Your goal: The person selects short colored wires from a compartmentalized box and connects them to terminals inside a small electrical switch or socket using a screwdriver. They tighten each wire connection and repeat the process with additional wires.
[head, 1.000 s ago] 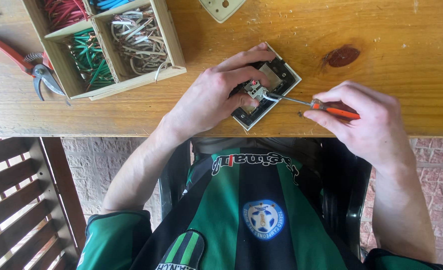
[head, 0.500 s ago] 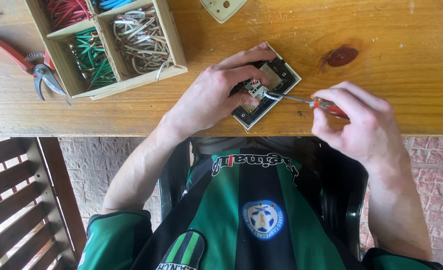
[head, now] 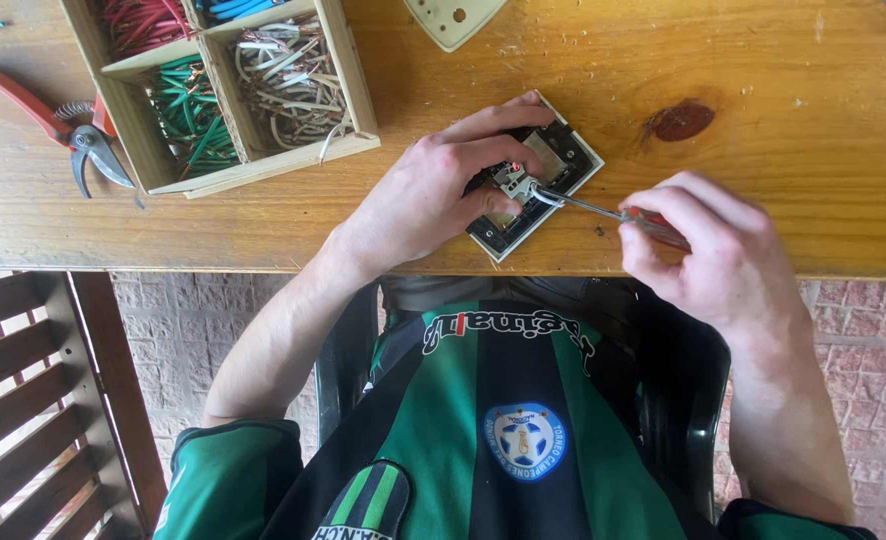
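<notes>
- Nearest me is my green and black striped shirt (head: pixel 483 420); I sit on a dark plastic chair (head: pixel 683 400) over a floor of pale brick paving (head: pixel 173 330), with brown wooden slats (head: pixel 23 400) to my left.
- The table (head: pixel 763 90) is a warm, varnished wood plank with a dark knot (head: pixel 683 120); its edge runs just in front of my lap.
- My right hand (head: pixel 723 250) is curled tight around a red-handled screwdriver (head: pixel 623 213), wrist past the table edge, the thin steel shaft angled leftward to the switch.
- My left hand (head: pixel 428 195) lies palm down, fingers spread over the switch (head: pixel 538 175) and pinning it flat; thumb and forefinger close about its middle.
- The switch is a square plate lying back-up near the table edge, black frame with a pale rim, small white and metal parts in the centre where the screwdriver tip meets it.
- Farther left stands a wooden box (head: pixel 353 90) of compartments holding green, red, blue and whitish wire cut-offs.
- Red-handled pliers (head: pixel 63 120) lie beside it.
- A cream cover (head: pixel 453 15) sits at the far edge.
</notes>
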